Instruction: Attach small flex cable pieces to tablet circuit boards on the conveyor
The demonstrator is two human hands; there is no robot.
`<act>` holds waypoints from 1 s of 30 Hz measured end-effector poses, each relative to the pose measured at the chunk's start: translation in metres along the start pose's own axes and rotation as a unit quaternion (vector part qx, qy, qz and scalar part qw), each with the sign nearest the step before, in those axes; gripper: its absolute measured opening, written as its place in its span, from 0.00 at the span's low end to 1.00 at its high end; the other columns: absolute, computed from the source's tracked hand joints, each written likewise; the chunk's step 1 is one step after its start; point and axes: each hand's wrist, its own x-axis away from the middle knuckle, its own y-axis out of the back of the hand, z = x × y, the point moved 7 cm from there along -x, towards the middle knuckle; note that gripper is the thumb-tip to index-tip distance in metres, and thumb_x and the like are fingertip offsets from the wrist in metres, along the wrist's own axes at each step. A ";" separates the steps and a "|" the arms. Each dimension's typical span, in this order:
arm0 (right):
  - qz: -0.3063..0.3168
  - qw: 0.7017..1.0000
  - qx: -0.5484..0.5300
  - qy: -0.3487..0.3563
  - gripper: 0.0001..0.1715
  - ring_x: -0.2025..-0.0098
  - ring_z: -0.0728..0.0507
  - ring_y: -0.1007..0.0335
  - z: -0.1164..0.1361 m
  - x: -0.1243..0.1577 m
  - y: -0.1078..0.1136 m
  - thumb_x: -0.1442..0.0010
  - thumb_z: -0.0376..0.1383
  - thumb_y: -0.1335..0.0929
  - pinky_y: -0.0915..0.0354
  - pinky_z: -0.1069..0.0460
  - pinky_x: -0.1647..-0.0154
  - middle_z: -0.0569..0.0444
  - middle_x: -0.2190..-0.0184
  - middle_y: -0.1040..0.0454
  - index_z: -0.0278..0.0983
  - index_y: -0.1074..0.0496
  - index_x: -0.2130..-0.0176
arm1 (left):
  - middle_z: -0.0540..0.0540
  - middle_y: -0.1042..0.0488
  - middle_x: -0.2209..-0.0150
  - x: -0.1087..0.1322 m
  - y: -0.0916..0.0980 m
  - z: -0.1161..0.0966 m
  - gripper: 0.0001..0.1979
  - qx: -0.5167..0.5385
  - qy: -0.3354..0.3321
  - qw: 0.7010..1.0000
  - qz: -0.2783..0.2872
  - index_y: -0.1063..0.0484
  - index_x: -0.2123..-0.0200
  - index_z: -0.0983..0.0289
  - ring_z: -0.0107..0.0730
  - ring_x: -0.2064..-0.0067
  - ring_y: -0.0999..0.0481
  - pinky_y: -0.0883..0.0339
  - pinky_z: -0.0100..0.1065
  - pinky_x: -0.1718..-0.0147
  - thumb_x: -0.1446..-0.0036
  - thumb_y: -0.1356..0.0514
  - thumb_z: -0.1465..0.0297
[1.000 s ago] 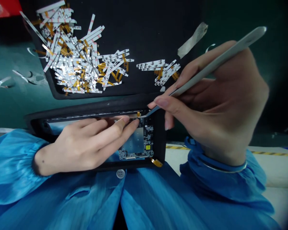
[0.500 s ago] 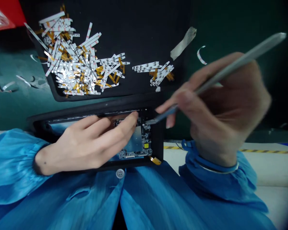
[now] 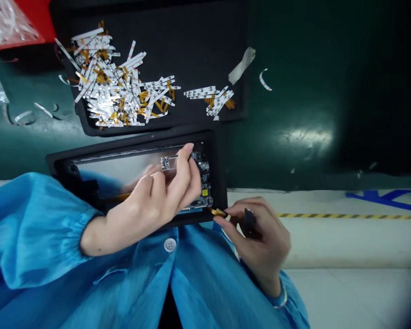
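Compared with the earlier frame, the right hand [image 3: 260, 235] is moving down and away from the top of the board, and is now working at the lower right corner of the black frame tray [image 3: 130, 141]. Its fingers are gripping a slim tool [image 3: 249, 222], seen end-on with a dark tip, and are reaching for an amber flex tail [image 3: 218, 212] that projects from the tray corner.

The left hand [image 3: 150, 205] is resting over the circuit board [image 3: 204, 183] inside the tray, with its fingertips [image 3: 188, 148] bearing near the board's upper edge; whether they are pinching a part cannot be determined. The hands are operating apart but near each other, not touching.

A clear panel [image 3: 123, 167] is lying in the tray beside the board. Beyond the tray, a black mat [image 3: 208, 45] is holding a large pile of white-and-amber flex strips [image 3: 113, 87] and a smaller pile [image 3: 210, 98]. Blue smock sleeves [image 3: 37, 224] are entering from below.
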 end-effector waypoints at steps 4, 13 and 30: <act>-0.042 0.997 0.031 0.060 0.10 0.75 0.53 0.36 0.009 0.014 -0.008 0.42 0.26 0.25 0.33 0.57 0.78 0.56 0.66 0.31 0.36 0.27 0.62 | 0.68 0.26 0.44 -0.002 0.000 0.006 0.18 0.038 -0.005 0.999 -0.035 0.30 0.45 0.74 0.21 0.78 0.32 0.36 0.27 0.80 0.39 0.39 0.81; -0.148 0.987 -0.024 0.057 0.14 0.73 0.51 0.34 -0.005 0.028 -0.011 0.44 0.25 0.24 0.36 0.56 0.79 0.56 0.66 0.30 0.37 0.29 0.61 | 0.59 0.24 0.59 0.027 -0.013 0.054 0.09 0.399 0.124 0.901 -0.117 0.32 0.51 0.71 0.34 0.63 0.25 0.34 0.33 0.67 0.32 0.42 0.75; -0.164 0.946 0.108 0.258 0.12 0.75 0.49 0.34 0.020 0.024 -0.017 0.43 0.21 0.27 0.33 0.53 0.76 0.55 0.71 0.27 0.34 0.23 0.61 | 0.58 0.33 0.66 -0.018 -0.006 0.000 0.06 0.412 -0.008 0.907 -0.088 0.34 0.65 0.67 0.42 0.65 0.33 0.41 0.40 0.68 0.33 0.46 0.72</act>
